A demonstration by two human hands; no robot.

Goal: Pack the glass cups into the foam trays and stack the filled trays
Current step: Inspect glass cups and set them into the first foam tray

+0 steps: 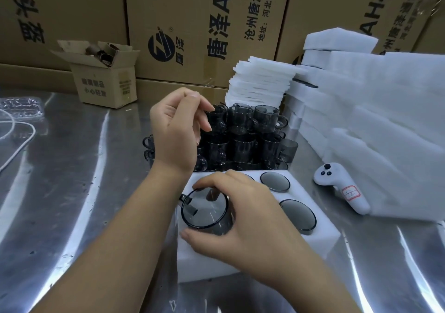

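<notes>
Cup (204, 212) stands partly in the near-left hole of the foam tray (265, 252), right hand (243, 216) curled round it; left hand (175, 132), fingers loosely spread and holding nothing, reaches the stacked pile (245, 139); a careless tug there could topple glass onto the worktop (72, 180).

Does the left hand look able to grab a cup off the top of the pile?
Likely yes: the left hand is right at the top cup, fingers spread by its rim, with nothing in between.
</notes>
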